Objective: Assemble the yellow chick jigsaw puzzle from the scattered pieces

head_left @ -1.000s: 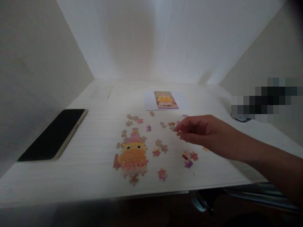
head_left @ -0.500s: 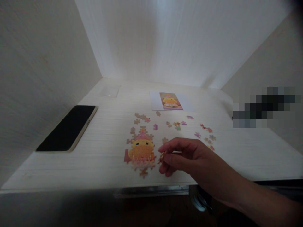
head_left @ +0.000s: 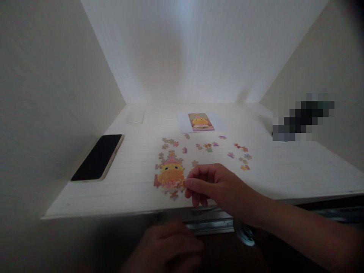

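A partly joined jigsaw puzzle (head_left: 170, 175) showing a yellow duck in a pink hat lies near the front of the white desk (head_left: 298, 170). My right hand (head_left: 216, 185) pinches a small puzzle piece (head_left: 182, 184) against the puzzle's lower right edge. My left hand (head_left: 166, 248) rests below the desk's front edge, in shadow, with curled fingers and nothing seen in it. Several loose pieces (head_left: 239, 155) lie scattered behind and to the right of the puzzle. A reference picture (head_left: 200, 122) of the same duck lies on a white sheet further back.
A black phone (head_left: 98, 157) lies face up at the desk's left side, near the left wall. A small clear object (head_left: 135, 117) sits at the back left. White walls close the desk in on three sides. A metal rail (head_left: 213, 224) runs under the front edge.
My right hand has come back from the loose pieces at the right with one piece and now sets it at the puzzle's edge. My left hand has appeared at the bottom.
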A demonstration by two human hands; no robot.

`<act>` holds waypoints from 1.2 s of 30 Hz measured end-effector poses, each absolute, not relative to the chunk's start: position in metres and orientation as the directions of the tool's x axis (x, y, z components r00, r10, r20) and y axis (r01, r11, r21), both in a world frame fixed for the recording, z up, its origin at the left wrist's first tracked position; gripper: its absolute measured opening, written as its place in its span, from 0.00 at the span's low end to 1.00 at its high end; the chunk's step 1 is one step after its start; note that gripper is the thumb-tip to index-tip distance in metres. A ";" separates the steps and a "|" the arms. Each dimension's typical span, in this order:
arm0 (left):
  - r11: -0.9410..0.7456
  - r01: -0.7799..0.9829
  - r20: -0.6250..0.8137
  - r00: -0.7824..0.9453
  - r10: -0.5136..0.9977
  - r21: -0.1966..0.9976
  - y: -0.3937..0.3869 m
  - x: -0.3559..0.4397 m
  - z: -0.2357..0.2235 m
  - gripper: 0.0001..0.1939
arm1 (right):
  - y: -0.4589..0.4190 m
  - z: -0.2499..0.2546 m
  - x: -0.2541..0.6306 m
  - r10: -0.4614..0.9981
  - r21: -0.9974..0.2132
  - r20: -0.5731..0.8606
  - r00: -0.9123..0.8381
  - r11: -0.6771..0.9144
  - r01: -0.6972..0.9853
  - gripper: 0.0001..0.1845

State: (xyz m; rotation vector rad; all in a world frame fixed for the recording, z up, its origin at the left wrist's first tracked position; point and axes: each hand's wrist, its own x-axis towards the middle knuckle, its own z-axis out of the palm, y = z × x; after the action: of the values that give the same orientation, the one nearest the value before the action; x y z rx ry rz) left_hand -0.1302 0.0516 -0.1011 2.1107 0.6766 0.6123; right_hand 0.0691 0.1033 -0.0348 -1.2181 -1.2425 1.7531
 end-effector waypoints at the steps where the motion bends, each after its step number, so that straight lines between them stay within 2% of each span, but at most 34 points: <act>1: -0.598 0.280 0.346 0.605 0.717 0.751 0.053 -0.139 -0.095 0.12 | 0.102 -0.036 0.068 0.880 -0.947 -0.305 -0.363 -0.322 0.016 0.11; 4: -0.646 0.481 0.561 0.329 0.760 0.593 0.058 -0.156 -0.083 0.11 | 0.097 -0.041 0.062 0.858 -0.952 -0.302 -0.415 -0.297 0.079 0.12; 6: -0.642 0.531 0.591 0.293 0.752 0.553 0.058 -0.159 -0.081 0.12 | 0.092 -0.047 0.058 0.838 -0.950 -0.313 -0.448 -0.279 0.142 0.13; 11: -0.695 0.515 0.623 0.343 0.703 0.501 0.052 -0.160 -0.085 0.13 | 0.084 -0.061 0.050 0.810 -0.953 -0.299 -0.504 -0.231 0.194 0.13; 17: -0.740 0.494 0.623 0.416 0.663 0.457 0.054 -0.165 -0.083 0.11 | 0.082 -0.063 0.047 0.811 -0.938 -0.322 -0.488 -0.203 0.282 0.14; 22: -0.754 0.493 0.640 0.420 0.643 0.434 0.063 -0.167 -0.075 0.10 | 0.086 -0.059 0.048 0.899 -0.922 -0.214 -0.381 -0.056 0.384 0.14; 27: -0.731 0.482 0.622 0.398 0.674 0.483 0.071 -0.163 -0.078 0.12 | 0.092 -0.057 0.039 0.899 -0.949 -0.243 -0.364 -0.142 0.283 0.13; 31: -0.736 0.527 0.659 0.376 0.651 0.425 0.074 -0.161 -0.084 0.10 | 0.095 -0.055 0.034 0.874 -0.946 -0.294 -0.388 -0.208 0.249 0.14; 33: -0.738 0.532 0.639 0.408 0.653 0.415 0.075 -0.163 -0.084 0.10 | 0.097 -0.053 0.037 0.909 -0.949 -0.200 -0.365 -0.087 0.303 0.16; 35: -0.739 0.523 0.599 0.450 0.663 0.425 0.078 -0.166 -0.083 0.11 | 0.098 -0.053 0.044 0.951 -0.889 0.032 -0.309 0.168 0.426 0.14; 36: -0.744 0.514 0.585 0.470 0.661 0.427 0.080 -0.168 -0.083 0.11 | 0.099 -0.053 0.047 0.936 -0.814 0.172 -0.307 0.310 0.490 0.11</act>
State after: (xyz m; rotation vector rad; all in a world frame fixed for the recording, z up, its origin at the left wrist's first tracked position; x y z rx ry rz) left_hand -0.1679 0.0795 -0.0826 2.5240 1.0219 1.1328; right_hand 0.0473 0.0990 -0.0531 -1.2627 -1.9223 0.8677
